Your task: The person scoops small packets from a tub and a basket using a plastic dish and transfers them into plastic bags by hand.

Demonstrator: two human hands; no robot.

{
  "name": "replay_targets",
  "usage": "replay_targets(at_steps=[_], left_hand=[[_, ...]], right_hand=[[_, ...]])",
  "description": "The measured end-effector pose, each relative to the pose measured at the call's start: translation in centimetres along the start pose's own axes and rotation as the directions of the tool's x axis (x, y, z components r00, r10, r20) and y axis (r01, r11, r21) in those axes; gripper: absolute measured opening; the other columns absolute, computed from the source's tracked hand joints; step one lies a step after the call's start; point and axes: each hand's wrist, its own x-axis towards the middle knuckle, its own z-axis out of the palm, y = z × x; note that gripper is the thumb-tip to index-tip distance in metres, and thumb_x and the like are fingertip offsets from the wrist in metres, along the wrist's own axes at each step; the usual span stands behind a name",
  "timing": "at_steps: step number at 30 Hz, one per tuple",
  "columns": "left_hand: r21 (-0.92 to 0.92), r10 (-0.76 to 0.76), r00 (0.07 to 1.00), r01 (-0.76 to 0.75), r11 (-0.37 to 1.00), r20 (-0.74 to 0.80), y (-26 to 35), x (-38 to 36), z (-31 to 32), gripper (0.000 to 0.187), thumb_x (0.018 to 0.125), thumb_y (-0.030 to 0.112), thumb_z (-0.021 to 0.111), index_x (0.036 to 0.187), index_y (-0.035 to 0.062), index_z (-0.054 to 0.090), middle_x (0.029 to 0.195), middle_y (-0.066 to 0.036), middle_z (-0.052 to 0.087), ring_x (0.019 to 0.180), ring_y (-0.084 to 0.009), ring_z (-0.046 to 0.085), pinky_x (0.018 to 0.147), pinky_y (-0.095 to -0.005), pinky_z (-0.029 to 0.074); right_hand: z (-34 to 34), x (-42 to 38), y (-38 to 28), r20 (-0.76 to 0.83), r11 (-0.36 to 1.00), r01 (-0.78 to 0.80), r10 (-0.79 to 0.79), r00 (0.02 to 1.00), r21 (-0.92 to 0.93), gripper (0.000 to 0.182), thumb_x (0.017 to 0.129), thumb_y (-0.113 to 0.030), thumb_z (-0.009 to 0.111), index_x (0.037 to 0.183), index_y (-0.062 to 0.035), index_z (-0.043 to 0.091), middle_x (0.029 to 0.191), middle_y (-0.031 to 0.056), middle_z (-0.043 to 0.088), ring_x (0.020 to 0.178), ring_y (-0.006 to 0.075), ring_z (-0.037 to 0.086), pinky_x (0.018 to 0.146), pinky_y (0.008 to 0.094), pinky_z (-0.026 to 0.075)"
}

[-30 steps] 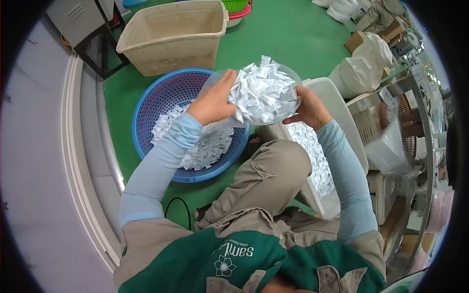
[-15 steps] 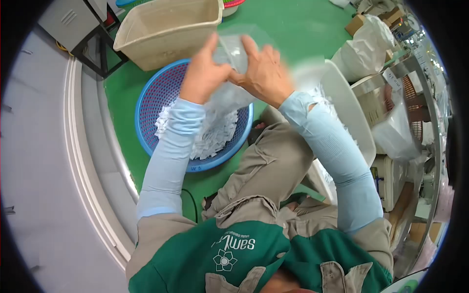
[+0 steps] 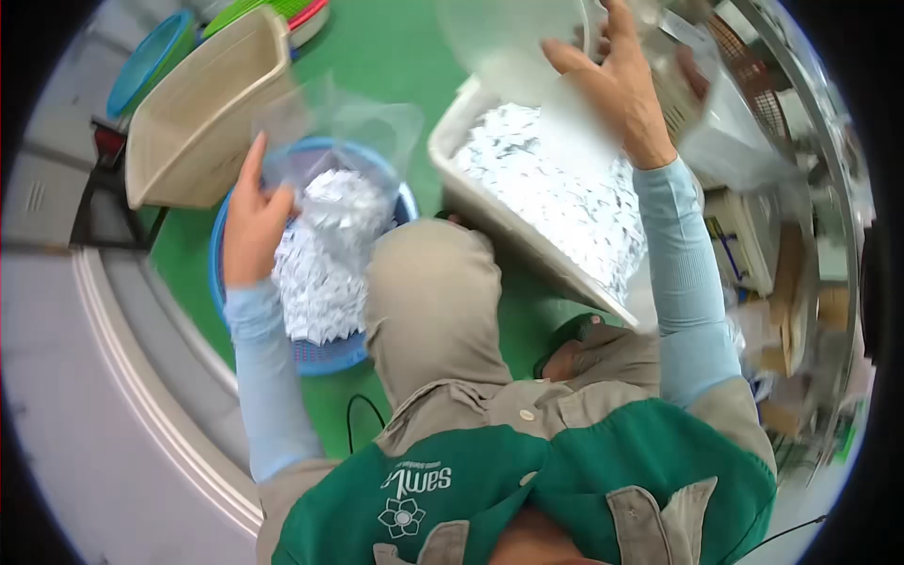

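Note:
My left hand [image 3: 254, 212] holds a clear plastic bag [image 3: 363, 132] by its side, over a blue basket [image 3: 330, 358]. White folded pieces [image 3: 320, 292] lie in that basket, some seen through the bag. My right hand [image 3: 626, 89] is raised over the near-white tub [image 3: 527, 231], its thumb and fingers around the edge of a translucent round container [image 3: 508, 42]. Motion blurs this container and part of the hand. Many small white pieces [image 3: 565, 198] fill the tub below.
An empty beige bin [image 3: 202, 113] stands behind the basket, beside a blue-green basin [image 3: 151, 61]. Green and red baskets [image 3: 306, 14] are at the top. A shelf with bags and boxes [image 3: 753, 235] runs along the right. A dark cable [image 3: 353, 405] lies on the floor.
Both hands were together at the bag over the basket. Now they are apart: my right hand has moved right, over the tub, with the translucent container. The view has shifted right.

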Motion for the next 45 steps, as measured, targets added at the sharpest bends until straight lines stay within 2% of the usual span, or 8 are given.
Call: replay_targets(at_steps=[8,17,24,27,31,33,36,45], left_hand=[[0.040,-0.018,0.990,0.013,0.999,0.142,2.7,-3.3,2.4,0.072,0.075,-0.003,0.048,0.142,0.0053,0.024,0.147,-0.007,0.028,0.057,-0.0052,0.040,0.055,-0.0221,0.040],[0.651,0.311,0.942,-0.316,0.690,0.127,10.9,0.0,3.2,0.042,0.086,0.008,0.057,0.127,0.0012,0.048,0.127,-0.016,0.050,0.070,-0.0101,0.050,0.061,-0.0204,0.041],[0.290,0.608,0.541,-0.836,0.466,0.581,7.8,9.7,22.6,0.041,0.078,0.004,0.051,0.119,0.0042,0.052,0.110,-0.019,0.057,0.089,-0.0369,0.058,0.081,-0.0433,0.046],[0.523,0.019,0.569,-0.769,0.367,0.822,-0.8,12.2,29.0,0.054,0.078,0.008,0.053,0.130,0.0070,0.039,0.119,-0.022,0.051,0.105,-0.0374,0.052,0.090,-0.0440,0.043],[0.746,-0.426,0.647,-0.657,0.109,0.632,-14.0,14.7,28.6,0.114,0.056,0.019,0.082,0.144,0.0149,0.009,0.130,-0.024,0.042,0.114,-0.0405,0.047,0.096,-0.0436,0.040],[0.671,-0.460,0.616,-0.739,-0.055,0.640,-10.1,14.0,26.6,0.076,0.083,0.026,0.061,0.144,0.0249,0.017,0.127,-0.022,0.046,0.115,-0.0352,0.049,0.093,-0.0452,0.042],[0.760,-0.587,0.568,-0.637,0.131,0.577,-10.9,13.6,27.1,0.124,0.054,0.015,0.085,0.145,0.0247,0.001,0.140,-0.024,0.028,0.123,-0.0405,0.040,0.098,-0.0444,0.041],[0.805,-0.506,0.672,-0.239,0.543,0.541,-13.6,13.2,27.3,0.137,0.047,0.028,0.087,0.143,0.0183,-0.009,0.141,-0.030,0.017,0.127,-0.0439,0.031,0.104,-0.0435,0.034]], right_hand=[[3.3,-5.5,24.3,-0.093,0.588,-0.233,0.259,0.961,-0.775,0.083,0.064,-0.022,0.072,0.137,-0.0256,0.033,0.116,0.0173,0.046,0.101,0.0385,0.046,0.085,0.0471,0.042],[2.8,-12.3,15.6,0.502,0.796,0.396,-0.135,0.854,-0.458,0.082,0.057,0.003,0.058,0.132,-0.0256,0.043,0.115,0.0167,0.045,0.099,0.0364,0.045,0.087,0.0446,0.041],[-7.3,-14.3,17.2,0.197,0.770,0.080,0.061,0.978,-0.633,0.079,0.059,-0.001,0.065,0.131,-0.0236,0.042,0.111,0.0173,0.048,0.101,0.0363,0.046,0.082,0.0415,0.048],[-8.1,-17.8,19.9,0.009,0.617,-0.217,0.342,0.940,-0.756,0.086,0.059,-0.006,0.070,0.135,-0.0234,0.033,0.107,0.0193,0.045,0.097,0.0393,0.044,0.079,0.0458,0.047],[-6.6,-20.8,13.5,0.122,0.642,-0.357,0.578,0.807,-0.678,0.093,0.060,-0.025,0.074,0.139,-0.0210,0.025,0.107,0.0234,0.042,0.095,0.0418,0.042,0.082,0.0486,0.044],[-5.1,-20.3,12.0,0.126,0.661,-0.446,0.631,0.765,-0.604,0.091,0.061,-0.029,0.072,0.139,-0.0193,0.024,0.105,0.0248,0.042,0.095,0.0402,0.042,0.084,0.0485,0.041],[-2.7,-18.7,13.4,0.006,0.671,-0.590,0.663,0.749,-0.448,0.091,0.063,-0.038,0.068,0.139,-0.0159,0.024,0.104,0.0287,0.045,0.093,0.0423,0.045,0.086,0.0501,0.038],[1.3,-14.3,15.9,0.062,0.621,-0.783,0.783,0.619,-0.037,0.096,0.060,-0.049,0.066,0.138,-0.0098,0.024,0.120,0.0331,0.040,0.107,0.0415,0.042,0.094,0.0493,0.031]])
